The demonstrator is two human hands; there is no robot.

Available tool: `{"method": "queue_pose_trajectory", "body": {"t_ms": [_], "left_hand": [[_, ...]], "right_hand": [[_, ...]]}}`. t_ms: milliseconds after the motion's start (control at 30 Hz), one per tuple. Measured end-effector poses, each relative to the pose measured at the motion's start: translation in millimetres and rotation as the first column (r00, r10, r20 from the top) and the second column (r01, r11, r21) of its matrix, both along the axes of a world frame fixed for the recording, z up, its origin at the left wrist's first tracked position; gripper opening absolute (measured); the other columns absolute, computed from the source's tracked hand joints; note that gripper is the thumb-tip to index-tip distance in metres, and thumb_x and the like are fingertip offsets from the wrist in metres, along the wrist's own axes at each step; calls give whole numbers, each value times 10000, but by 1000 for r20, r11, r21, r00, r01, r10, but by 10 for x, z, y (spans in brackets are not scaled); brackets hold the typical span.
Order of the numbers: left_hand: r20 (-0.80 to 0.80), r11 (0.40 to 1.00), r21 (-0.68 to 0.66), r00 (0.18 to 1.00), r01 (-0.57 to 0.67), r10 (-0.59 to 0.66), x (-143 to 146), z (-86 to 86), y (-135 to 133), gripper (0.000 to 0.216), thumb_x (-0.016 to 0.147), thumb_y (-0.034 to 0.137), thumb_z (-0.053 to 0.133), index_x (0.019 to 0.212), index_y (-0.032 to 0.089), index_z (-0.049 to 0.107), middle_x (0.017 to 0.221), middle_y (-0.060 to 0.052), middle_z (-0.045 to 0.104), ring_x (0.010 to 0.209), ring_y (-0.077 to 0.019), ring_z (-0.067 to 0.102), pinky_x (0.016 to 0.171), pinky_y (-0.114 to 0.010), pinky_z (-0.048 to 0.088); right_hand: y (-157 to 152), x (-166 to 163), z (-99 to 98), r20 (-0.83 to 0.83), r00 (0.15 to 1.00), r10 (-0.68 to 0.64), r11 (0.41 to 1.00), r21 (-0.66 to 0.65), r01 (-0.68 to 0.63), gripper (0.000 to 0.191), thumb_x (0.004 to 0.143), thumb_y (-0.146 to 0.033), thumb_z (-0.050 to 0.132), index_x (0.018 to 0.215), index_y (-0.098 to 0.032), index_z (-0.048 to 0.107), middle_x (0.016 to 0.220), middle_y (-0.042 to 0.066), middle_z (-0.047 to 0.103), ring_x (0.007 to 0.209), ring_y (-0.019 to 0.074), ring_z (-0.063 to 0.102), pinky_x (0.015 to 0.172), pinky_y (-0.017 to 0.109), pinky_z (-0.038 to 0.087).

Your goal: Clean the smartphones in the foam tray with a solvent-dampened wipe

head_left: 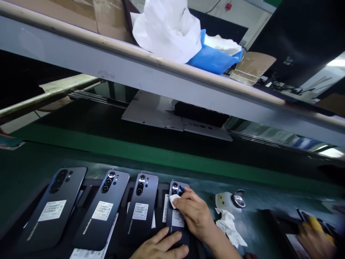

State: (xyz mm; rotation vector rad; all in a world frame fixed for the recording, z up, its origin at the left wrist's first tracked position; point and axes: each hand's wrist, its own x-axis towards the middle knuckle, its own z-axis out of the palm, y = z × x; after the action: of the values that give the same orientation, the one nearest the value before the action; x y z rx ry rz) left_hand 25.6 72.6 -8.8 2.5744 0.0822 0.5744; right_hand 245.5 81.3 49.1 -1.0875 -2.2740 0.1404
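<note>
We seem mid-wipe: right hand [196, 212] pinches white tissue [173, 200] against the row's rightmost phone [177, 218]; left hand [161, 246], fingers spread, rests at its lower end. Next stroke likely needs light pressure near the lenses [175, 185].

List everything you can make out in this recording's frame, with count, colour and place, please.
phones: four, dark blue-black, row in front
phone labels: four, white, one per phone
work surface: one, dark green, lower part
bottle: one, white, right of row
crumpled tissue: one, white, below bottle
shelf: one, grey, above
blue wrapper: one, blue, on shelf
crumpled sheet: one, white, left of wrapper
co-worker's hand: one, blurred, lower right
wipe: one, white, in right hand
right hand: one, bare, over rightmost phone of row
left hand: one, bare, at that phone's lower end
</note>
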Motion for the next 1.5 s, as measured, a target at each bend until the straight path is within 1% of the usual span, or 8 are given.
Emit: {"method": "queue_pose_trajectory", "body": {"t_ms": [167,333,467,667,933,1033,1200,1500], "left_hand": [[3,1000,-7,1000,4,-4,-1,70,53,701,965,265,508,1529,266,92,1360,30,518,1249,-235,506,1035,-349,473],[51,975,221,999,-24,13,3,33,57,479,971,282,487,1431,187,393,1356,52,522,1219,-215,549,938,-331,522],[279,855,433,945,-284,172,78,-86,-20,338,1029,305,322,1231,267,590,1298,179,554,1143,-100,595,813,-288,550],[419,792,373,849,-484,322,182,-157,-93,318,1011,446,375,1134,318,638,1091,216,673,1098,-27,599,881,-203,515],[236,763,567,949,-310,211,95,-118,-71,212,885,517,588,1070,449,667,1268,188,595,1176,-125,571,894,-294,548],[173,777,568,963,-270,208,16,42,-106,157,896,465,578,987,422,699,1234,143,631,1160,-170,580,895,-343,541],[318,633,566,848,-528,424,-320,251,-169,194,927,383,518,1011,355,691,1146,97,681,1019,-203,637,841,-366,526],[398,601,416,731,-682,555,-584,56,-166,222,961,288,495,868,320,694,1117,165,678,1121,-124,564,1196,-374,119]], "right_hand": [[397,-82,98,58,998,-11,998,54,7,338,886,-54,464,1122,-224,636,943,12,689,846,153,572,1036,471,422],[346,86,20,14,994,-106,990,98,104,341,884,-47,475,1142,-213,623,875,17,678,819,152,573,1004,469,446],[28,127,-122,10,993,-115,988,101,114,422,868,-13,490,1235,-205,570,927,29,672,839,151,567,1017,469,433],[165,63,-92,-25,981,-193,968,158,195,361,874,8,495,1151,-198,601,936,12,673,830,146,554,980,445,442],[-12,7,-124,-18,984,-180,970,163,180,352,880,-3,501,1163,-189,599,937,21,664,848,146,568,976,408,443],[173,-202,30,-81,982,-173,977,111,181,336,881,-21,509,1127,-219,626,954,6,672,854,138,588,972,390,448],[536,-972,209,-119,988,96,995,43,-91,271,891,-79,505,1065,-216,660,878,4,687,813,142,581,962,370,449],[660,-1094,23,-62,995,76,995,-59,-80,297,862,-56,496,1045,-227,655,861,-1,682,818,149,587,1038,451,382]]}}
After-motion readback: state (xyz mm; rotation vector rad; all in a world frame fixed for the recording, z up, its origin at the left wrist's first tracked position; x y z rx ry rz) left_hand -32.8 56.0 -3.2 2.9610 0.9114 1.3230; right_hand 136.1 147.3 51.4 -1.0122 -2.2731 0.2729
